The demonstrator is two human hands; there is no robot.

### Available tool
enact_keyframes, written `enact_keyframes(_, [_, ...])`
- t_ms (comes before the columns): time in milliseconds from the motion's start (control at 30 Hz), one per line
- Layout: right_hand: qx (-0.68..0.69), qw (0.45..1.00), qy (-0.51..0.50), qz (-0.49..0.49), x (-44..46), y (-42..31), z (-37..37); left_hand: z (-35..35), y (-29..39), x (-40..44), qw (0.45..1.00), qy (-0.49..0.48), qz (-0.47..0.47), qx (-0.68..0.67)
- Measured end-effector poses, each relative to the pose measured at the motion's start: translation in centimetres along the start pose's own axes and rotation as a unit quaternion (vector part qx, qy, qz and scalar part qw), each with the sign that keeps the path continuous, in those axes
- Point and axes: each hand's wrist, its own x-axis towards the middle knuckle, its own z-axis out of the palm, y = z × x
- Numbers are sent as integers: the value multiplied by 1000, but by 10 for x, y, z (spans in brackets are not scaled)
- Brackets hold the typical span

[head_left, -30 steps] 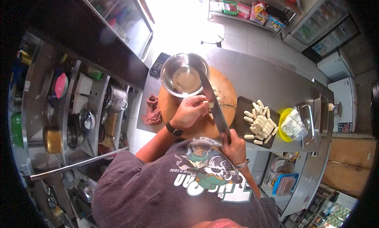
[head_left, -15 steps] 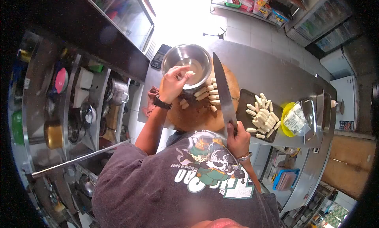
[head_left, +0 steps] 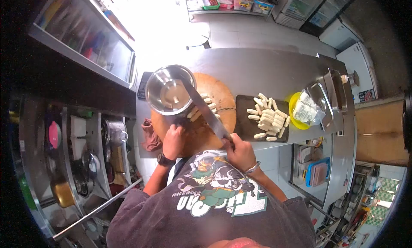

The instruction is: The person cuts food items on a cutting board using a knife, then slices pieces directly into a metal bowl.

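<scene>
My right hand (head_left: 241,152) grips the handle of a large knife (head_left: 208,115), whose blade slants up and left over a round wooden board (head_left: 221,89). Closed fingers on my left hand (head_left: 174,140) are over the board's lower left part; what they hold, if anything, is hidden. A steel bowl (head_left: 171,90) with a few pale pieces inside sits at the board's upper left. Pale finger-shaped pieces (head_left: 195,115) lie on the board, partly behind the blade. Beside the board, a dark tray (head_left: 245,130) bears a pile of similar whole pieces (head_left: 271,118).
Right of the tray stands a yellow bowl (head_left: 294,107) with plastic-wrapped packs, near a metal pan (head_left: 319,97). A reddish cloth (head_left: 150,136) lies left of the board, and a dark scale (head_left: 142,85) is behind the steel bowl. Shelves with pots are on the left.
My left hand has moved out of the steel bowl, back to the board's near left. The knife blade has tilted left across the board. The whole view has shifted.
</scene>
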Motion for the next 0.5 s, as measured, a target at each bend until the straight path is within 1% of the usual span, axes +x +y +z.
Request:
enact_keyframes(133, [-9,1000,4,-7,-1,8,3,16,-3,-8,1000,-24,12,-9])
enact_keyframes(233, [-9,1000,0,-20,0,11,5,23,-2,-7,999,-31,-7,-2])
enact_keyframes(300, [-2,1000,-9,-16,0,10,6,24,-2,-4,998,-48,-14,-23])
enact_keyframes(333, [-2,1000,-12,-19,0,8,5,23,-1,-4,999,-46,-16,-22])
enact_keyframes(400, [1,1000,-13,-13,0,3,1,9,13,0,997,8,45,-67])
enact_keyframes(433, [2,1000,-17,-18,1,2,0,-1,20,5,997,11,40,-65])
enact_keyframes(500, [-7,1000,8,-16,-1,2,0,-33,38,15,963,17,59,-262])
